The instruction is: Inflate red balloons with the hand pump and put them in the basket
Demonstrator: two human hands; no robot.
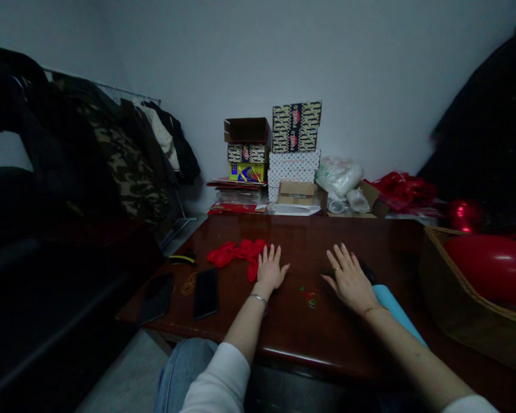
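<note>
My left hand lies with fingers spread on the dark wooden table, at the right edge of a pile of red balloons. My right hand is also spread out, beside a light-blue cylinder that passes partly behind my wrist. A dark object, its kind unclear, shows behind that hand. Between both hands is a small cluster of thin red and green pieces, too small to name. Neither hand holds anything.
Left on the table are a black phone, a dark flat object, yellow cord and a black-yellow tool. A basket with a red balloon stands right. Stacked boxes line the back; clothes hang at left.
</note>
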